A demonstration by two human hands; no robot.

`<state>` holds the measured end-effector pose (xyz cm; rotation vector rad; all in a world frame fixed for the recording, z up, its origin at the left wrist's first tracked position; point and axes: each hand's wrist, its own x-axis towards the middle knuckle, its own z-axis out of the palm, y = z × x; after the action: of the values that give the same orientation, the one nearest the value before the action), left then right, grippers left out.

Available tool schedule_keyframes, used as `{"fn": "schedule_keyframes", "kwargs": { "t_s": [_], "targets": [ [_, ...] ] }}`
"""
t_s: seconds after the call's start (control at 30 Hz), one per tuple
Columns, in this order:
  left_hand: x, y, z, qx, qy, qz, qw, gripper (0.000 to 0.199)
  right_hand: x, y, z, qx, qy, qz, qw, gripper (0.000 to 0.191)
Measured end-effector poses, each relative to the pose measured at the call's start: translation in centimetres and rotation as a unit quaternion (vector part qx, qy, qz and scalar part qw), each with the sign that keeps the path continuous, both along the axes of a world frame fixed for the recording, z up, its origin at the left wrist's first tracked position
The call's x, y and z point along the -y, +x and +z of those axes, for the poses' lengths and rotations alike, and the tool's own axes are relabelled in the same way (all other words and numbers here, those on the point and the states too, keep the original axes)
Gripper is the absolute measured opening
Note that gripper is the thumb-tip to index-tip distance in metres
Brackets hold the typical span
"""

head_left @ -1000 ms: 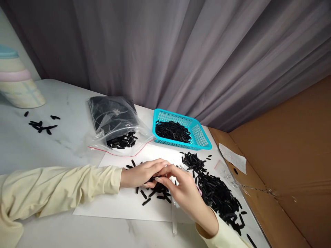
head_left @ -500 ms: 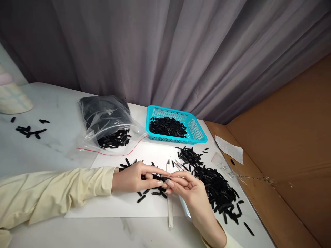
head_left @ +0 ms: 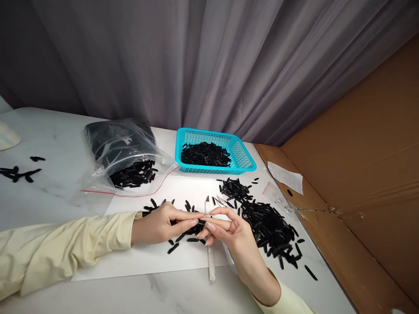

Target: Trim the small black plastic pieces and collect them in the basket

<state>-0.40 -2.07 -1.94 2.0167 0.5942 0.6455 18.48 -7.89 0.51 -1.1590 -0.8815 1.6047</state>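
My left hand (head_left: 163,224) and my right hand (head_left: 236,233) meet over a white sheet (head_left: 131,257). Pinched between their fingertips is a small black elongated piece (head_left: 201,222), mostly covered by the fingers. Several like pieces (head_left: 173,248) lie scattered on the sheet under and around my left hand. Beneath my right fingertips passes a knife with a pale wrapped handle (head_left: 211,266), its dark tip pointing away from me. Just right of that tip are the metal points of a tool (head_left: 221,201), partly hidden by my right hand. A large pile of black pieces (head_left: 270,229) is right of my right hand.
A turquoise basket (head_left: 250,165) holding black pieces stands at the back. Left of it lies a clear zip bag (head_left: 98,181) with more inside. A paper slip (head_left: 284,176) and a small clear bag (head_left: 278,198) lie at right, by a cardboard wall (head_left: 360,152).
The whole view has shifted slightly, so things sit further left. My fingertips stay together on the piece; my right index finger is now raised and more bent.
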Motion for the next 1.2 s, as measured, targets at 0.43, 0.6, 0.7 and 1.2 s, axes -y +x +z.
{"fn": "schedule_keyframes", "kwargs": {
  "t_s": [0.43,0.6,0.7,1.2],
  "targets": [
    [0.02,-0.05,-0.37,-0.006,0.013,0.001,1.0,0.041,0.08,-0.14,-0.22,-0.022,0.008,-0.008,1.0,0.029],
    [0.1,-0.07,-0.45,0.006,0.029,0.004,1.0,0.04,0.09,-0.13,0.03,-0.048,-0.016,0.002,0.999,0.032],
    [0.12,-0.08,-0.66,0.026,0.045,0.0,0.999,0.039,0.12,-0.08,0.25,-0.068,-0.029,0.009,0.997,0.032],
    [0.15,-0.17,-0.71,0.034,0.079,-0.021,0.996,0.037,0.01,0.43,0.25,-0.13,-0.071,0.029,0.989,0.027]
  ]
}}
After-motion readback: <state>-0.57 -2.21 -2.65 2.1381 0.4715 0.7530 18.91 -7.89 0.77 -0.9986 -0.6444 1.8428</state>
